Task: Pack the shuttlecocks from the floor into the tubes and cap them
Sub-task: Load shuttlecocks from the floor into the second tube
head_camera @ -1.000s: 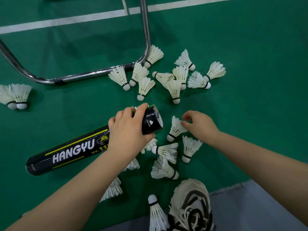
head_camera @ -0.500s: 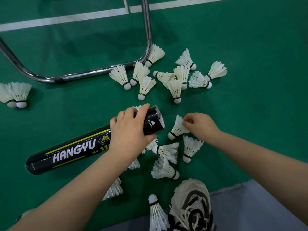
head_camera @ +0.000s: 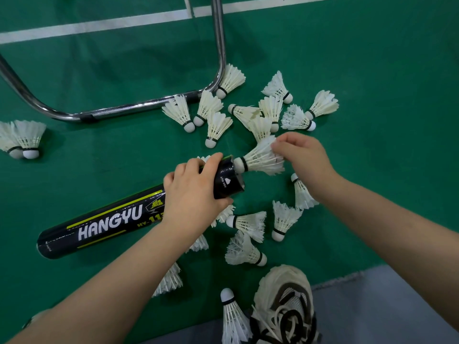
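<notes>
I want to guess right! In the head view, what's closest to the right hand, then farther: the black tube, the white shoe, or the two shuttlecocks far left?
1. Black tube, its mouth just left of the right hand.
2. White shoe, low in the picture.
3. Two shuttlecocks, far left edge.

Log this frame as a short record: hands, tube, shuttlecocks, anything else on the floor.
left hand: grips the black tube near its open end
right hand: fingers pinch a shuttlecock by its feathers
insertion: cork at the tube mouth, feathers all outside
loose shuttlecocks: many scattered on the green floor; pair far left
other: chrome frame, shoe
cap: none seen
</notes>
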A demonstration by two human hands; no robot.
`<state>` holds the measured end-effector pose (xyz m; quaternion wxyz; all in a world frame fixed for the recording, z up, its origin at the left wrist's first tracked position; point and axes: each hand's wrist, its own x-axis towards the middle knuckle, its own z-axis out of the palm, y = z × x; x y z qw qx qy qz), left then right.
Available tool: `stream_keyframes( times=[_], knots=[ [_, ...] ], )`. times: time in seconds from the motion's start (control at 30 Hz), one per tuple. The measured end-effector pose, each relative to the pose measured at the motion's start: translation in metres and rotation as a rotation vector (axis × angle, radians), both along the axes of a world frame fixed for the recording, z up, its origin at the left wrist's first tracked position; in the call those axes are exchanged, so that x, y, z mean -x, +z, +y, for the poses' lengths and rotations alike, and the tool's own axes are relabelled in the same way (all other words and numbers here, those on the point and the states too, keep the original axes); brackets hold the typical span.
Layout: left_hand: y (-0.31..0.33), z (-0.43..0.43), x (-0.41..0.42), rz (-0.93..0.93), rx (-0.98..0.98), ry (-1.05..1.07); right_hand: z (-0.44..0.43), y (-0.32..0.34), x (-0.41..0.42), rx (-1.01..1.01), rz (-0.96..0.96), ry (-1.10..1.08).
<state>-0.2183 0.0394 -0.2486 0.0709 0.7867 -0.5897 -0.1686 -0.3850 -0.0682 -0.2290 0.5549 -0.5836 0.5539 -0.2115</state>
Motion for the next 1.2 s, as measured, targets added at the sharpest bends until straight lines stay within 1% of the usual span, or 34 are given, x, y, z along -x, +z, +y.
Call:
stream_keyframes(
  times=[0.13, 0.23, 0.3, 0.4, 0.57, 0.67, 0.77, 0.87, 0.93, 1.0, 1.07, 1.13, 1.2],
  knots=[
    [0.0, -0.001, 0.001, 0.001, 0.005, 0.003, 0.02, 0.007, -0.015, -0.075, 0.006, 0.165],
    [0.001, 0.0, 0.001, 0.008, 0.023, 0.009, 0.028, 0.008, -0.02, -0.226, 0.015, 0.356],
    [0.001, 0.0, 0.001, 0.011, 0.024, 0.014, 0.029, 0.008, -0.02, -0.332, -0.028, 0.507],
    [0.002, 0.002, 0.001, -0.001, 0.031, -0.002, 0.026, 0.002, -0.019, -0.41, -0.072, 0.663],
    [0.006, 0.004, 0.004, -0.006, 0.05, -0.023, 0.021, 0.001, -0.027, -0.565, -0.121, 0.764],
    [0.01, 0.005, 0.007, 0.003, 0.047, -0.044, 0.018, 0.003, -0.038, -0.594, -0.069, 0.856],
    [0.007, 0.008, 0.007, -0.014, 0.045, -0.057, 0.019, 0.002, -0.044, -0.602, -0.04, 0.899],
    [-0.001, 0.009, 0.004, -0.038, 0.079, -0.068, 0.027, -0.004, -0.047, -0.609, -0.126, 0.79],
    [-0.002, 0.007, 0.003, -0.032, 0.053, -0.071, 0.033, -0.006, -0.045, -0.589, -0.187, 0.616],
    [-0.006, 0.007, 0.002, -0.021, -0.003, -0.079, 0.032, -0.009, -0.036, -0.538, -0.209, 0.425],
    [-0.009, 0.009, 0.0, -0.023, -0.041, -0.081, 0.026, -0.014, -0.021, -0.497, -0.17, 0.284],
    [-0.013, 0.012, -0.003, -0.028, -0.064, -0.082, 0.019, -0.019, -0.005, -0.49, -0.085, 0.153],
    [-0.016, 0.015, -0.004, -0.033, -0.086, -0.081, 0.016, -0.027, 0.008, -0.446, 0.039, 0.107]
  ],
)
